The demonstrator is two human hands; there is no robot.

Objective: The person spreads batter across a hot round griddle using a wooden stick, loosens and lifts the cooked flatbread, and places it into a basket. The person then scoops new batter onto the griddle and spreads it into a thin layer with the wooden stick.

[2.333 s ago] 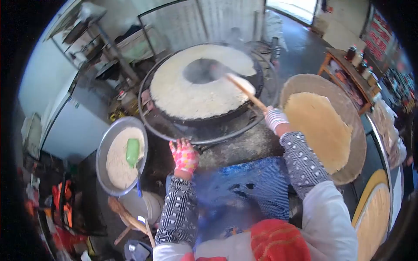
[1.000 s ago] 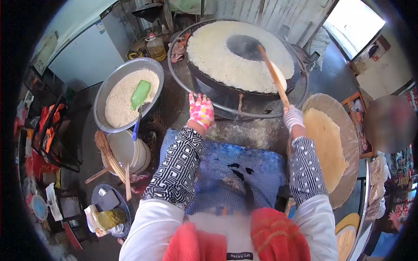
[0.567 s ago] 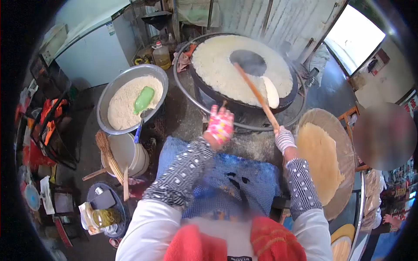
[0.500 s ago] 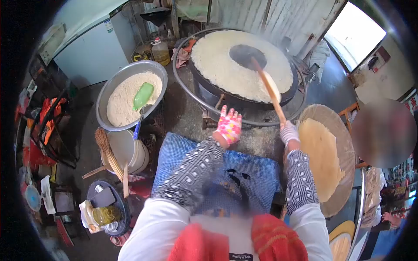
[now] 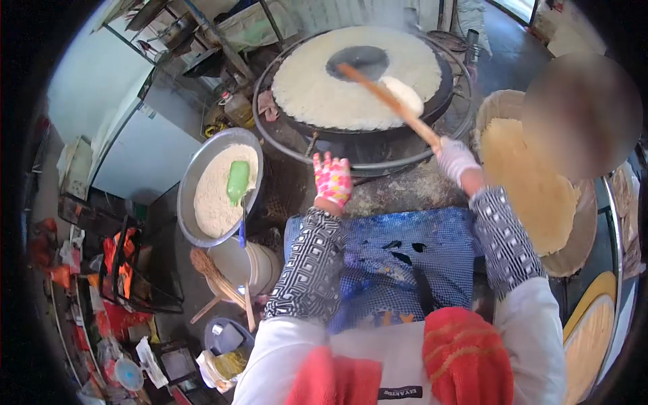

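Head view shows us our right hand [image 5: 457, 160], in a pale glove, with its grip closed around the lower end of a wooden stick [image 5: 391, 102]. We see the stick slant up and leftward above a round griddle [image 5: 368, 138], its far end over the dark middle. Pale batter [image 5: 307, 88] covers the griddle in a wide band around that middle. Beside the stick lies a whitish oval piece [image 5: 403, 96]; we cannot tell whether the two are joined.

Our left hand [image 5: 333, 181], in a pink-patterned glove, has its grip open, fingers spread, at the near side of the metal ring [image 5: 378, 166] around the griddle; we cannot tell whether it touches.

To our left, a metal basin [image 5: 185, 199] holds pale, floury stuff [image 5: 212, 196] with a green scoop [image 5: 237, 181] resting in it, above a bucket [image 5: 263, 264]. To our right, a broad tan sheet [image 5: 533, 196] lies on a round tray [image 5: 586, 229], partly hidden behind a blurred round patch. Blue netted cloth [image 5: 439, 243] spreads between our forearms.
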